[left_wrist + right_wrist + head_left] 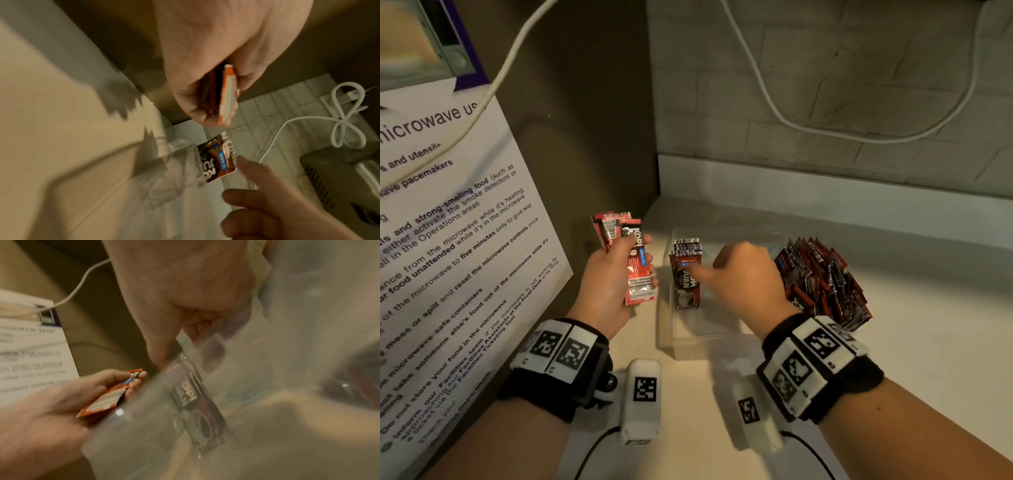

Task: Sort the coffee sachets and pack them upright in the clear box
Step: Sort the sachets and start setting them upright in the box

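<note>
while the left hand (609, 274) grips red sachets (635, 260), the right hand (746, 277) — index out, holding nothing — hovers over the pale counter (911, 308).

I am looking into what reads as a shared office pantry. At nine o'clock a printed microwave-use notice (448, 219) mentions a Facilities team and Front Desk. A pale counter (911, 308) meets a tiled wall (825, 85) at twelve o'clock, with a white cable (784, 113) looping across it. The left wrist view shows a grey appliance (339, 178).
</note>
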